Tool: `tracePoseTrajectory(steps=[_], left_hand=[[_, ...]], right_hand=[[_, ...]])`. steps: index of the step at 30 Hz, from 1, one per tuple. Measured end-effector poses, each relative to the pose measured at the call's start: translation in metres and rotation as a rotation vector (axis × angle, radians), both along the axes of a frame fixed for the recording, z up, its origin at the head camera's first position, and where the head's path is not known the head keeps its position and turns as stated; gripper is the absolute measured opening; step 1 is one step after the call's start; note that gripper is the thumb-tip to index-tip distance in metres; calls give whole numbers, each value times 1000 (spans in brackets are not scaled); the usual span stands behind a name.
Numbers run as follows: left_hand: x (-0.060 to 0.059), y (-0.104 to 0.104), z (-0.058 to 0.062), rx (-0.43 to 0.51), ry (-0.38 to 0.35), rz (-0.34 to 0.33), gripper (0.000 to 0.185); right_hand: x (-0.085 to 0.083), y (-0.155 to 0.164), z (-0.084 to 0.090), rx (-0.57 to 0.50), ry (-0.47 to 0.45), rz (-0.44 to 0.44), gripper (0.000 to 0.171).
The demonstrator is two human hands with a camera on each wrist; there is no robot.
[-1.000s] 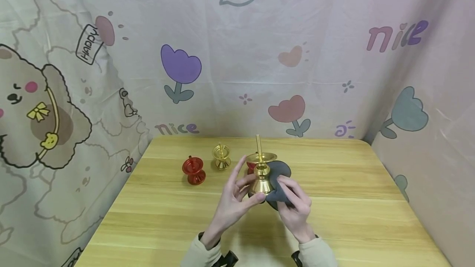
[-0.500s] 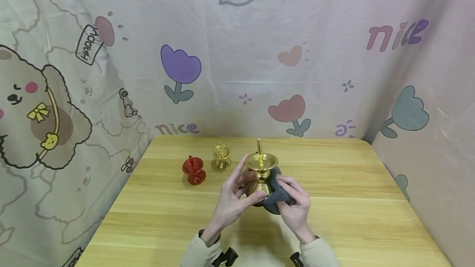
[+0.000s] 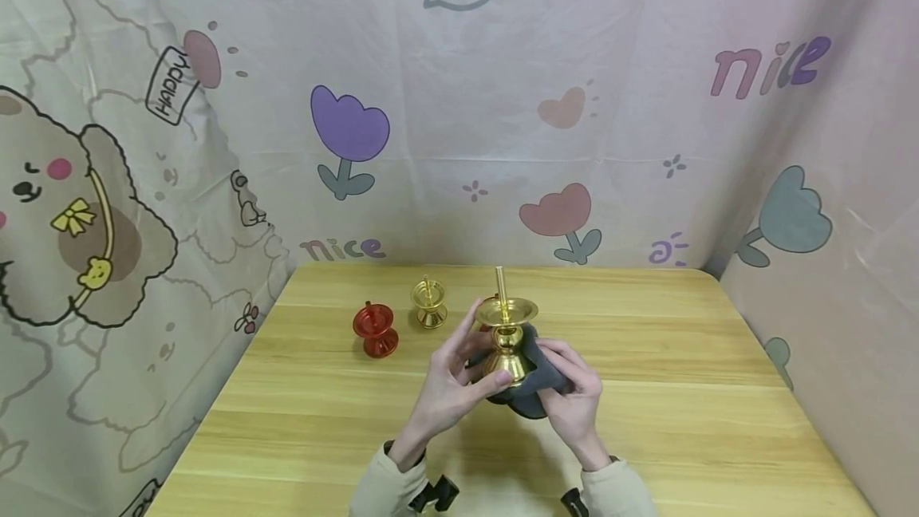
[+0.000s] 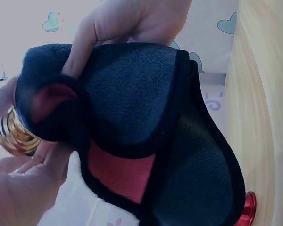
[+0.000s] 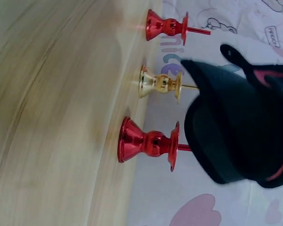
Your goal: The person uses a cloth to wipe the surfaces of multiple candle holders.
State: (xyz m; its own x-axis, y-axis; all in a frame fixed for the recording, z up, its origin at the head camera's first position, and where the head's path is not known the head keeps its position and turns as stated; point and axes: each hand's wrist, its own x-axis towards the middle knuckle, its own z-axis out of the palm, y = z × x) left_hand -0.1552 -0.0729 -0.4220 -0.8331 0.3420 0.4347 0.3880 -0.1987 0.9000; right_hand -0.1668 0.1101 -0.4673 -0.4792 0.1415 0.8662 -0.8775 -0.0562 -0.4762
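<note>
My left hand (image 3: 443, 389) grips a large gold candle holder (image 3: 506, 339) by its flared base, thumb in front and fingers around the far side. Its dish and spike point upward, above the table. In my right hand (image 3: 577, 393) is a dark grey-blue cloth (image 3: 534, 404), pinched and pressed against the base from the right and below. The left wrist view shows the cloth (image 4: 127, 94) folded, with black edging and a red underside; it covers most of the holder, leaving a gold rim (image 4: 16, 136) visible at the left.
On the wooden table (image 3: 682, 421) stand a red candle holder (image 3: 376, 331) and a small gold candle holder (image 3: 429, 305) at the back left. Another red candle holder (image 5: 151, 143) stands behind the held one, mostly hidden in the head view. A printed curtain (image 3: 459, 102) hangs behind.
The cloth has shifted down and in around the base, its upper part no longer spread out at the right. The held candle holder has tipped slightly; both hands have hardly moved.
</note>
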Motion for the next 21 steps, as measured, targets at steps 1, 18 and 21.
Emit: tracePoseTrajectory(steps=[1,18,21], left_hand=[[0,0,0,11,1,-17,92],[-3,-2,2,-169,112,62,110],[-4,-6,0,-122,106,8,107]], right_hand=[[1,0,0,-10,-28,25,48],[-10,-3,4,82,336,-214,17],[-8,-3,4,76,313,-180,16]])
